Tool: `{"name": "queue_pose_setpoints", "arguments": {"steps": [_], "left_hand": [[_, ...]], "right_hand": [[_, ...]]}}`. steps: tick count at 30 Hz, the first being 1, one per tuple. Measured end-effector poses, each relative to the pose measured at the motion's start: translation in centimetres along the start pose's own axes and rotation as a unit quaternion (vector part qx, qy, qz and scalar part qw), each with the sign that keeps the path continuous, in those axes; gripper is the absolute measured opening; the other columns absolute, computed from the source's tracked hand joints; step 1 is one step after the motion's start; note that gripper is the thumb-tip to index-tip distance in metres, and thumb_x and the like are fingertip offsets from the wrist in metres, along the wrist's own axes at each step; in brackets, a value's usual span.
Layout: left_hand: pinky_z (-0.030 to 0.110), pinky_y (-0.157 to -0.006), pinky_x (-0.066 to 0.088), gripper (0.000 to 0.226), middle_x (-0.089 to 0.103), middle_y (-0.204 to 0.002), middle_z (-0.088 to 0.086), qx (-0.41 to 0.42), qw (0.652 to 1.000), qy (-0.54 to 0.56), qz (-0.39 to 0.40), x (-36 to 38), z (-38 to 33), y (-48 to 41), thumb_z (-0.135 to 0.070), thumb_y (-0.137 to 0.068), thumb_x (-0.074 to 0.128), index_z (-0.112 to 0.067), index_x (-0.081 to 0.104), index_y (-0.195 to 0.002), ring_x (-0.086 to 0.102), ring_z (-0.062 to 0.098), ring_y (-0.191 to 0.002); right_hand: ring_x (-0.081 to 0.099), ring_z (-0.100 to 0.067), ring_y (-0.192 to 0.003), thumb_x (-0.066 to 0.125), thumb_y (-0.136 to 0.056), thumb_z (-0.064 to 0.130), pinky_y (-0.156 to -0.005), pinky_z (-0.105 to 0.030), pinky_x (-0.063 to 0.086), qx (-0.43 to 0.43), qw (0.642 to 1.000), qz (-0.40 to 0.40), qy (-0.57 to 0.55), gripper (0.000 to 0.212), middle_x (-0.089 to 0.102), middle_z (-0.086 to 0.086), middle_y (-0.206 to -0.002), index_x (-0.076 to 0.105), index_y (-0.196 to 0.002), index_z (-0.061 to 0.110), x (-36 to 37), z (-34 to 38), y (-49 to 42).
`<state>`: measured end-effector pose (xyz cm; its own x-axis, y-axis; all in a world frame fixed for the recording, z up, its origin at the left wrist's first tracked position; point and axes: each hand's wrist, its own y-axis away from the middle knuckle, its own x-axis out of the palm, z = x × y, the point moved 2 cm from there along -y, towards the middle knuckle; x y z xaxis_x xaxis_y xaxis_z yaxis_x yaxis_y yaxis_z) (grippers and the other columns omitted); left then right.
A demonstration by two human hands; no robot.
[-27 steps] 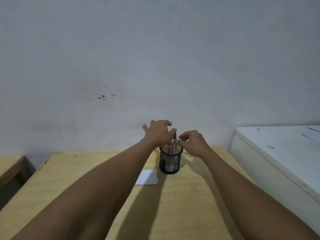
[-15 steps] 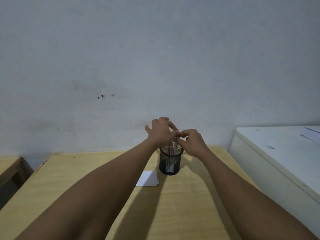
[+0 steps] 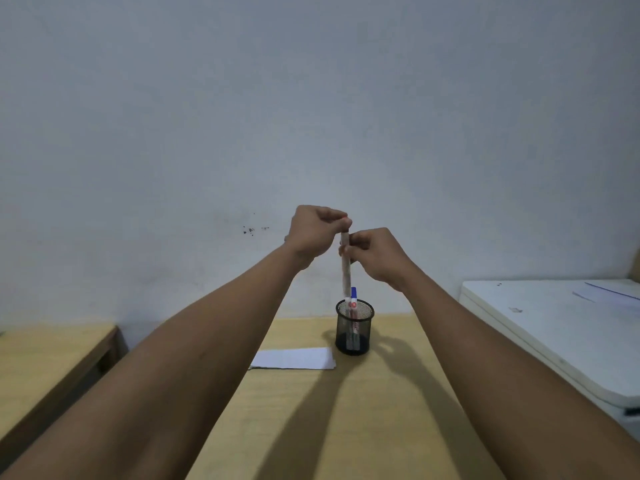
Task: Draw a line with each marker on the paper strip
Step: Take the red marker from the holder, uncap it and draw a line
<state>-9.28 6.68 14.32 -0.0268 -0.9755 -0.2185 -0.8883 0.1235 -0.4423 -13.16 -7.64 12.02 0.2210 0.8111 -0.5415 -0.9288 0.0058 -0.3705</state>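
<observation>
both hands pinch one slim pale marker [image 3: 345,268], held upright above the black mesh cup [image 3: 354,327] near the table's far edge: left hand [image 3: 313,233] on its top, right hand [image 3: 375,256] mid-barrel. the white paper strip [image 3: 294,358] lies below-left, beside the cup.

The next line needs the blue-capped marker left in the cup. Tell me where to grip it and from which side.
Pinch the blue-capped marker at its cap and upper barrel, coming straight down from above. It stands near upright in the mesh cup, so only its top clears the rim; the wall blocks any side approach. Both hands currently hold the lifted marker.
</observation>
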Motion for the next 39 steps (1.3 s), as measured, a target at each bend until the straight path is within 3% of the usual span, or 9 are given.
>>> {"name": "queue_pose_setpoints", "arguments": {"steps": [4,11,17,21,24,27,31,36,39], "left_hand": [[0.051,-0.102,0.045,0.004,0.077,-0.08,-0.019,0.009,0.998,-0.03,-0.056,-2.6,-1.9,1.7,-0.044,-0.065,0.08,-0.045,0.077,-0.065,0.071,0.007,-0.096],[0.05,-0.1,0.042,0.015,0.074,-0.072,-0.017,-0.004,0.985,-0.029,-0.173,-5.6,-4.2,4.1,-0.04,-0.072,0.084,-0.028,0.077,-0.07,0.068,0.004,-0.088],[0.056,-0.098,0.047,0.016,0.077,-0.075,-0.016,-0.002,0.992,-0.002,-0.13,-8.8,-2.7,2.9,-0.045,-0.069,0.078,-0.031,0.076,-0.077,0.073,0.009,-0.092],[0.052,-0.102,0.044,0.008,0.077,-0.084,-0.02,-0.025,0.991,-0.039,-0.125,-10.6,2.7,2.4,-0.048,-0.067,0.079,-0.047,0.075,-0.073,0.071,0.008,-0.094],[0.043,-0.096,0.034,0.01,0.072,-0.09,-0.022,-0.072,0.981,-0.098,-0.152,-11.8,7.4,3.1,-0.046,-0.077,0.079,-0.039,0.077,-0.083,0.061,-0.005,-0.087],[0.042,-0.088,0.03,0.014,0.073,-0.09,-0.018,-0.117,0.971,-0.141,-0.156,-13.1,12.2,4.0,-0.045,-0.082,0.077,-0.034,0.077,-0.09,0.062,0.003,-0.09],[0.038,-0.08,0.027,0.011,0.075,-0.078,-0.017,-0.17,0.956,-0.191,-0.146,-14.7,17.6,4.8,-0.04,-0.084,0.073,-0.032,0.076,-0.091,0.063,0.005,-0.094],[0.038,-0.08,0.026,0.006,0.074,-0.073,-0.02,-0.209,0.94,-0.235,-0.131,-15.8,22.2,5.4,-0.036,-0.082,0.071,-0.03,0.074,-0.082,0.063,0.0,-0.091],[0.038,-0.079,0.026,0.007,0.074,-0.072,-0.02,-0.2,0.941,-0.249,-0.113,-15.3,22.5,5.0,-0.037,-0.082,0.073,-0.03,0.073,-0.081,0.064,-0.002,-0.088]], "right_hand": [[0.068,-0.02,-0.082,0.073,-0.092,0.021,-0.062,-0.022,0.044,-0.03,0.999,-0.043,0.016,0.021,0.076,-0.009,-0.09,0.078,-0.104,0.005,0.5,3.7,1.7],[0.071,-0.017,-0.077,0.074,-0.09,0.023,-0.071,-0.031,0.054,-0.044,0.994,-0.091,0.046,0.017,0.078,-0.008,-0.089,0.08,-0.093,0.007,2.9,6.6,2.4],[0.073,-0.026,-0.094,0.068,-0.092,0.026,-0.093,-0.045,0.054,-0.032,0.998,-0.038,0.041,0.016,0.08,-0.005,-0.092,0.079,-0.094,0.014,6.0,4.2,2.3],[0.073,-0.025,-0.091,0.067,-0.095,0.02,-0.078,-0.031,0.051,-0.042,0.999,-0.002,-0.021,0.015,0.078,-0.007,-0.092,0.075,-0.107,0.015,7.7,2.7,1.8],[0.073,-0.02,-0.086,0.068,-0.094,0.018,-0.074,-0.026,0.05,-0.021,0.997,0.011,-0.074,0.029,0.077,-0.008,-0.089,0.056,-0.119,0.024,9.3,1.3,0.9],[0.072,-0.018,-0.075,0.064,-0.097,0.011,-0.076,-0.027,0.052,-0.017,0.994,0.036,-0.101,0.014,0.076,-0.011,-0.091,0.066,-0.109,0.015,11.4,-0.2,0.0],[0.07,-0.011,-0.069,0.05,-0.104,0.007,-0.066,-0.01,0.048,0.027,0.979,0.064,-0.192,0.026,0.073,-0.009,-0.106,0.07,-0.12,0.01,14.5,-1.8,-0.7],[0.069,-0.012,-0.081,0.058,-0.094,-0.005,-0.065,-0.021,0.044,0.088,0.956,0.118,-0.253,0.041,0.075,-0.004,-0.101,0.064,-0.128,0.017,18.2,-3.1,-1.3],[0.07,-0.013,-0.075,0.065,-0.095,0.01,-0.067,-0.025,0.046,0.078,0.96,0.101,-0.251,0.028,0.077,-0.003,-0.093,0.065,-0.123,0.016,18.3,-2.8,-1.6]]}}
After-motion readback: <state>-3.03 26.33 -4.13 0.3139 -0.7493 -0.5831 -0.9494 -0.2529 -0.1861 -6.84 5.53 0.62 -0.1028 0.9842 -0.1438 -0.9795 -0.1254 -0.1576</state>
